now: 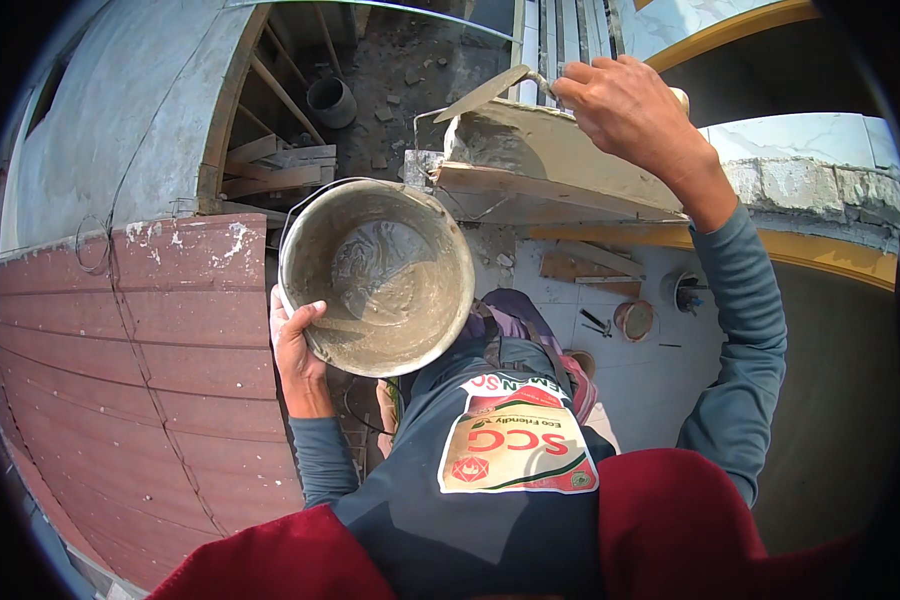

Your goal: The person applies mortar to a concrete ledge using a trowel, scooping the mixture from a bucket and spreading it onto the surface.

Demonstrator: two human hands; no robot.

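My left hand (298, 345) grips the near-left rim of a bucket (446, 300), thumb over the edge. Wet grey mortar (395, 285) covers its bottom and smears the inner walls. A thin wire handle lies up along the bucket's far-left side. Out ahead on the right, my right hand (635, 115) is closed round the handle of a trowel (488, 92). The trowel's blade points left, at the left end of a mortar-coated ledge (560, 150); whether it touches cannot be told. A wooden board (555, 188) runs along the ledge's near face.
Red-brown corrugated sheeting (130, 370) spreads out at left, with a thin cable across it. Far below lie a dark bucket (332, 102) and stacked planks (280, 168). On the tiled floor at lower right stand a small mortar bucket (635, 320) and a tool container (686, 292).
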